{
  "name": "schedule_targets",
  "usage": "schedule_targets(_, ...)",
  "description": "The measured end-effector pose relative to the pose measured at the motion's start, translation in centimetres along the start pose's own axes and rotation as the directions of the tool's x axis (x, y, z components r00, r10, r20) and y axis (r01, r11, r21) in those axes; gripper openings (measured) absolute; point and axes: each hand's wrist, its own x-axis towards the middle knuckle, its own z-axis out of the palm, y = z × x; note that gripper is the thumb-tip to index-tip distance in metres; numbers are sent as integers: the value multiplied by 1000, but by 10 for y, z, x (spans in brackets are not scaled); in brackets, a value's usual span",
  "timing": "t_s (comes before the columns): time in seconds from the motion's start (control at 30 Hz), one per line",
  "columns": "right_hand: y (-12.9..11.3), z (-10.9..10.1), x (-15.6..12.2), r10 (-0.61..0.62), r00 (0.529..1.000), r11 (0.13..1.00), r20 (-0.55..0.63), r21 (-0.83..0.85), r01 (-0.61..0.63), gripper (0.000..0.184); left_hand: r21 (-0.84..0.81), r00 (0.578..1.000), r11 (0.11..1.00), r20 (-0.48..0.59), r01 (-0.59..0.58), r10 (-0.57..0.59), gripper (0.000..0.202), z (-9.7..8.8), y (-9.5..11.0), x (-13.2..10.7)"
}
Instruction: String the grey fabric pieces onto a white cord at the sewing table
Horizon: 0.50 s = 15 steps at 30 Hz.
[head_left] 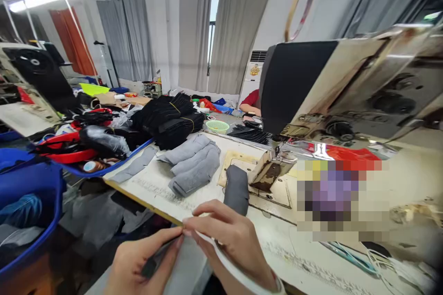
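Pinching a grey fabric piece [183, 267] between both hands, left hand [138, 262] and right hand [235, 239] clamped (edges being aligned); next likely feeding toward the sewing machine [346, 87].

Grey fabric stack [194, 166] lies beside black fabric bundles [169, 120], near a green basket [217, 126].

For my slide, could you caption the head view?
Both hands, left hand and right hand, pinch grey fabric before a sewing machine.

Folded fabric stack [194, 166] on table [304, 262], sewing machine [346, 87] to its right, tub [38, 221] at left
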Motion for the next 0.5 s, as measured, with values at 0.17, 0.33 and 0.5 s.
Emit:
schedule_targets(0.17,0,9,-2,52,997,993,50,107,-58,22,47,986,993,-133,105,-98,16,0,-12,-20)
schedule_targets(0.33,1,41,-18,-338,925,937,-175,-157,313,17,-287,913,923,-242,256,-329,31,4,-22,-23)
schedule_targets(0.5,4,50,-24,-395,888,890,-234,-336,307,20,-635,869,687,-48,353,-492,34,8,-26,-14)
